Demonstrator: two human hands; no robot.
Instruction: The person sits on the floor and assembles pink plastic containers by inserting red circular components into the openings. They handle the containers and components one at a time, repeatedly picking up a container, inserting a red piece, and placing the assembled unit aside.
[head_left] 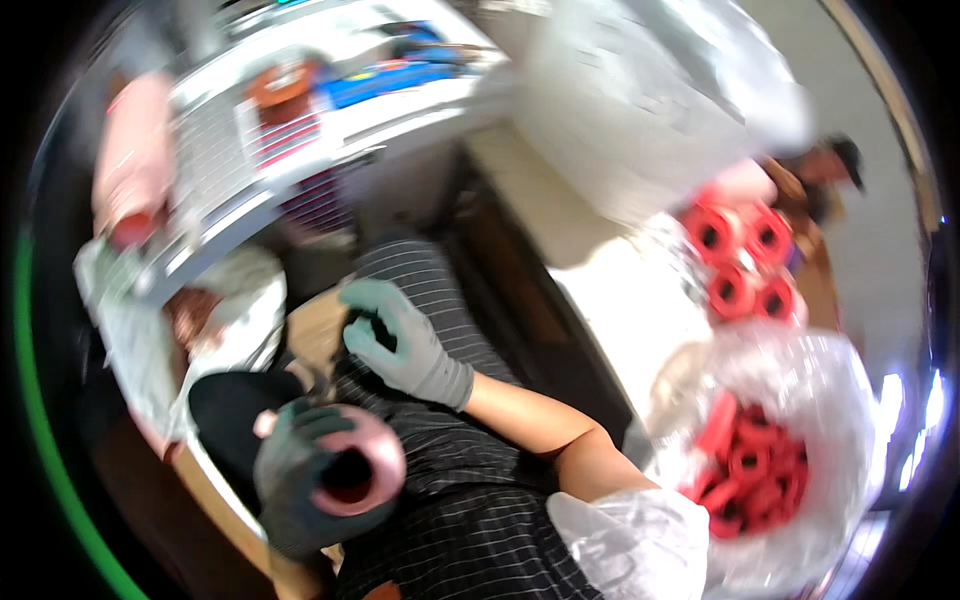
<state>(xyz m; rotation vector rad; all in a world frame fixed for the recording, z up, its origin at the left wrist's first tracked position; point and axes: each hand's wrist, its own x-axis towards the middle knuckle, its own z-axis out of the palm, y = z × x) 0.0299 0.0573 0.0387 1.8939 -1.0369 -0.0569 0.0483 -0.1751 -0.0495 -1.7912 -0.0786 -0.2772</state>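
Fingers of the left hand (pixel 280 485), grey-gloved, wrap the side of a pink roll (pixel 388 460); grip closed on it. Roll sits low, left of centre, over the dark striped lap (pixel 440 440), its hollow end facing up toward the camera. Contact with the lap: cannot tell. Clock directions below taken from the roll.

Right hand (pixel 415 350), gloved, near 1 o'clock: fingers curled in a loose C, thumb and fingertips apart. Lined bin (pixel 255 300) at 11, brownish material inside. Clear bag (pixel 840 420) at 3, well apart, with red tubes (pixel 750 460) heaped in it. Farther out at 2: stacked rolls (pixel 738 228), ends showing; another person (pixel 825 165) just beyond. Big white bag (pixel 610 110) at 1. Bench (pixel 425 105) at 12, carrying a copper-coloured spool (pixel 280 90) and a blue object (pixel 370 90). Wrapped roll (pixel 135 160) at 11, beside the bench; blurred.
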